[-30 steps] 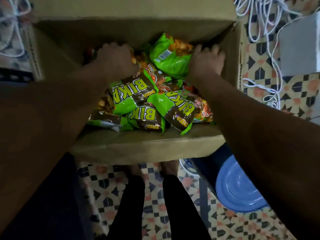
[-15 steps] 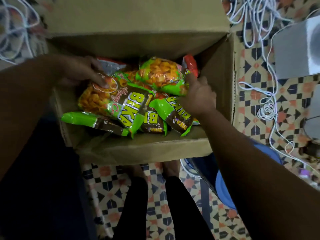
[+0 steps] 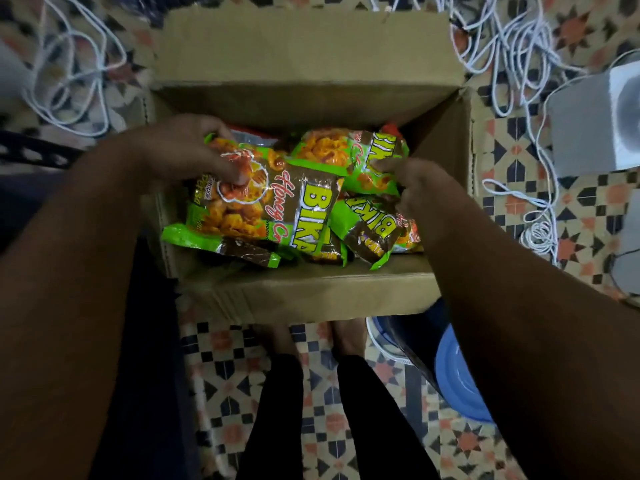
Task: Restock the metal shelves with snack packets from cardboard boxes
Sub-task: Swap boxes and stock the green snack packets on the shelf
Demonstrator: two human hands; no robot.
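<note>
An open cardboard box [image 3: 304,292] stands on the tiled floor in front of me, holding several green and brown snack packets. My left hand [image 3: 187,150] grips the top end of a large packet [image 3: 263,206] lying on the left of the pile. My right hand [image 3: 415,188] is closed on a second packet [image 3: 349,157] at the right of the box. More packets [image 3: 370,230] lie underneath, partly hidden. No metal shelf is in view.
White cables [image 3: 512,53] lie tangled on the floor at the upper right and upper left. A grey box-like object [image 3: 595,123] sits at the right. A blue round lid [image 3: 457,379] lies near my feet [image 3: 346,337], below the box.
Both hands have pulled back from deep in the box and taken hold of packets. The left packet has risen onto the pile and the view has shifted slightly.
</note>
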